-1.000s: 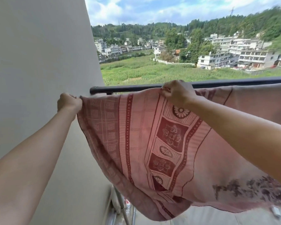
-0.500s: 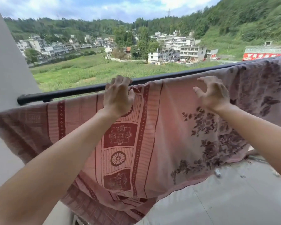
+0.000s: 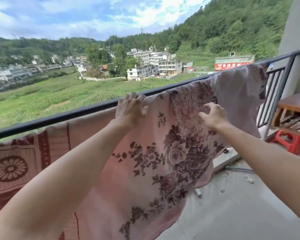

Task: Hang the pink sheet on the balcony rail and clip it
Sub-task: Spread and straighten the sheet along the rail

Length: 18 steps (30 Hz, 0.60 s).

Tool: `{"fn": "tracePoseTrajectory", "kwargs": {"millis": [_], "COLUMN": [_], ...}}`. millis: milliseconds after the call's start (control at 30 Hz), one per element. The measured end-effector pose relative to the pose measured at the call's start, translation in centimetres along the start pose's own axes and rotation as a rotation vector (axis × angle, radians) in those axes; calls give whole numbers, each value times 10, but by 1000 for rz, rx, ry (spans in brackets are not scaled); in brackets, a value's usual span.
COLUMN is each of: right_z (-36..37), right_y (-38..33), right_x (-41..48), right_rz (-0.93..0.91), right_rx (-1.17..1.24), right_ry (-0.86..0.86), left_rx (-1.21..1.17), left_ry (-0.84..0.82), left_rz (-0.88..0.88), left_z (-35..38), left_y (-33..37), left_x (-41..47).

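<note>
Pink floral cotton sheet [image 3: 163, 153] draped over black metal balcony rail [image 3: 59, 116]: hanging done. No clips visible, clipping left. Left hand [image 3: 130, 110] spread flat on the fold; right hand [image 3: 213, 115] half-open, gripping nothing.

The pink sheet [image 3: 163, 153] hangs over the black rail [image 3: 59, 116]. The left hand [image 3: 130, 110] rests flat at the rail, fingers spread. The right hand [image 3: 213, 116] maybe touches the sheet, fingers curled.
</note>
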State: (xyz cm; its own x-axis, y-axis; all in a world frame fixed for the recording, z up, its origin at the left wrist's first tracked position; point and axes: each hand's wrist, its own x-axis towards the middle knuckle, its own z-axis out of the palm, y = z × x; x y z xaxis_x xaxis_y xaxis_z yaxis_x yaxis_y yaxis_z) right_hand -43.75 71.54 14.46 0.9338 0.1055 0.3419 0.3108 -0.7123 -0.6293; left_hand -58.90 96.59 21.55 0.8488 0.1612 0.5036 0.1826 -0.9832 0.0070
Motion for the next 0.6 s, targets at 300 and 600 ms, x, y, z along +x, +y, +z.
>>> {"fn": "tracePoseTrajectory", "kwargs": {"millis": [300, 600], "right_z": [-62, -74], "right_y": [133, 227], "right_x": [90, 183], "right_rz": [126, 276], "right_rx": [-62, -46], "right_ry": [37, 61], "left_rx": [17, -40], "left_ry": [-34, 57], "left_rz": [21, 203], "left_z": [61, 119], "left_y": [98, 192], "left_x": [90, 187]}}
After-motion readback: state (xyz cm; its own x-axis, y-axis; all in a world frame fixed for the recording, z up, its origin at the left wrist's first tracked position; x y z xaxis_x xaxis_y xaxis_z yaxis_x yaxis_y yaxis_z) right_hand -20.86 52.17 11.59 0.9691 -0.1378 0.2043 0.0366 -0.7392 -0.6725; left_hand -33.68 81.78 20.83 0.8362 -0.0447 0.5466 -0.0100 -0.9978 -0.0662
